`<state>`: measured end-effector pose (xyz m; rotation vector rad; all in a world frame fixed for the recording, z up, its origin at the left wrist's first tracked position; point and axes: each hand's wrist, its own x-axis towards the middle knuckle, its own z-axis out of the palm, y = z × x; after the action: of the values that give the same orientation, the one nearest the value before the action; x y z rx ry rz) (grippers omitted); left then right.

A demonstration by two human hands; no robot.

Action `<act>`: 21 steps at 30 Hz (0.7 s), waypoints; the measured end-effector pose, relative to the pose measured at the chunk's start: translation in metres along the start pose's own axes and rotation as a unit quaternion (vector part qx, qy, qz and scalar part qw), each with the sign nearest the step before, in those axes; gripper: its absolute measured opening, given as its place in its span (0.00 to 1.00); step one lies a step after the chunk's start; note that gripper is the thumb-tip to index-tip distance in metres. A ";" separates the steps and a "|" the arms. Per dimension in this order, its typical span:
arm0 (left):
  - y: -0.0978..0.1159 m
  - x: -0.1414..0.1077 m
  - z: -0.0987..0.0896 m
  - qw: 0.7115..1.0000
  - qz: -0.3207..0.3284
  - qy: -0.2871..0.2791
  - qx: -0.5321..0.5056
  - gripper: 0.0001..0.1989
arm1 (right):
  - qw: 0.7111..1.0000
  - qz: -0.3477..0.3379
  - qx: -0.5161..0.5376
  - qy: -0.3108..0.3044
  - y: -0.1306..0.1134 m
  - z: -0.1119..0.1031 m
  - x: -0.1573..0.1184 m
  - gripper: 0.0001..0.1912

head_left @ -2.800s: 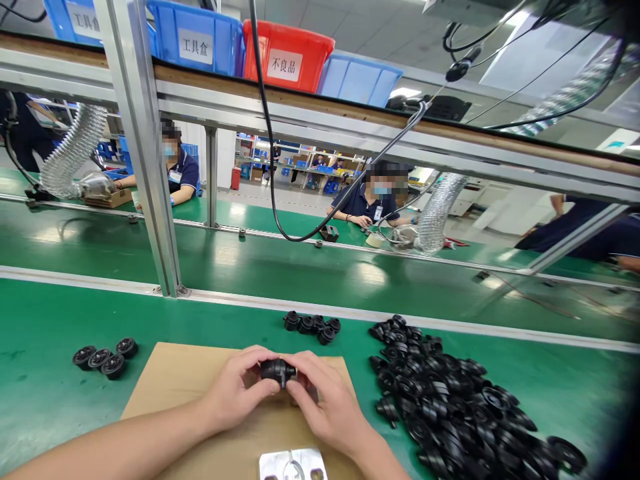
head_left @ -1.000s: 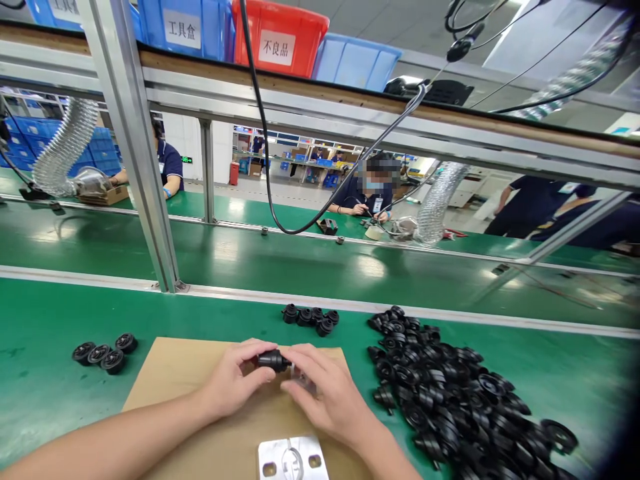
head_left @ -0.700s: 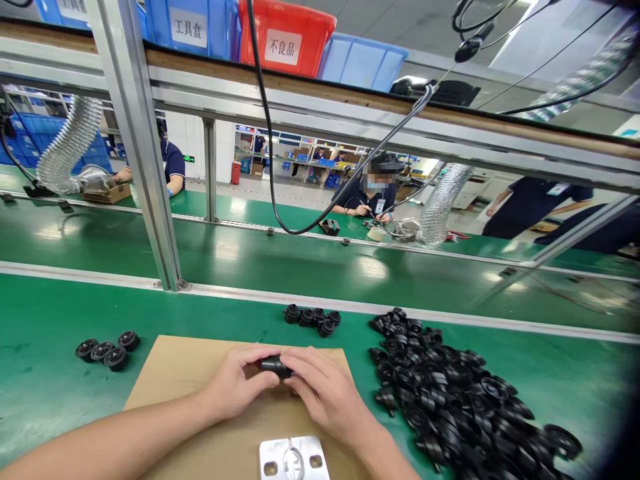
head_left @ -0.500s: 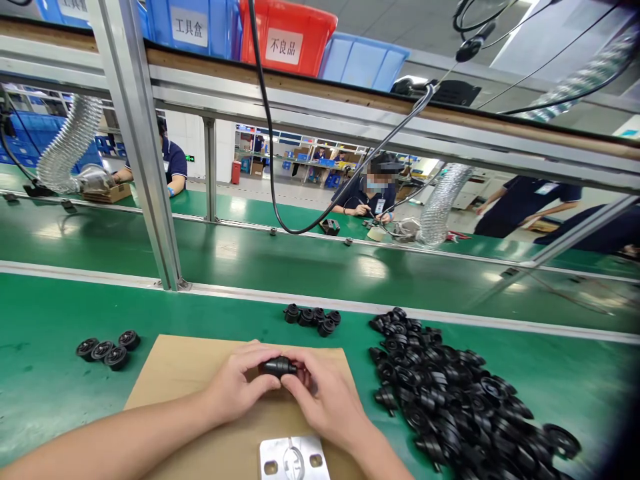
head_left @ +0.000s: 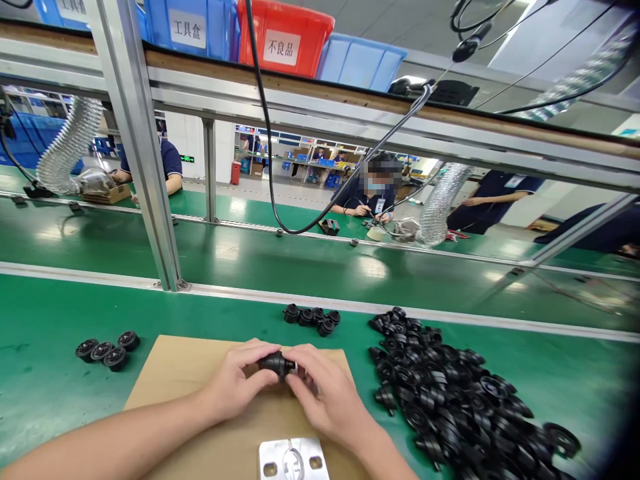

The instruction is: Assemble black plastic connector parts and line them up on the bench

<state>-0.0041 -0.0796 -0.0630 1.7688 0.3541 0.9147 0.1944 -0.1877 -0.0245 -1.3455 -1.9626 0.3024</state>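
Between my two hands, over the sheet of brown cardboard [head_left: 175,373], is a black plastic part [head_left: 274,364] with a rounded body and a narrower right end. My left hand [head_left: 243,380] is closed around its left end, thumb below and fingers above. At the narrow right end, my right hand [head_left: 325,390] pinches it between thumb and fingertips; the tip is partly hidden by the fingers. Nearer to me on the cardboard lies a silver metal fixture plate [head_left: 294,459] with a round recess and two slots, cut off by the lower edge.
A large heap of black plastic parts [head_left: 445,393] spreads over the green table at right. Several black parts [head_left: 313,319] stand behind the cardboard, and several round ones [head_left: 107,350] lie at left. A metal post [head_left: 135,147] rises beyond. A co-worker [head_left: 375,190] sits across the line.
My right hand has shifted slightly on the narrow end, and more of the black part's right side shows. In the background, a standing person has moved left.
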 end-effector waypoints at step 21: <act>-0.009 -0.004 0.001 0.995 -0.080 0.032 -0.044 0.18 | 0.993 0.073 0.056 0.078 0.007 0.013 0.001 0.12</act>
<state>-0.0041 -0.0796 -0.0725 1.6088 0.4812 0.8607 0.1903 -0.1810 -0.0372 -1.3987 -1.6991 0.3596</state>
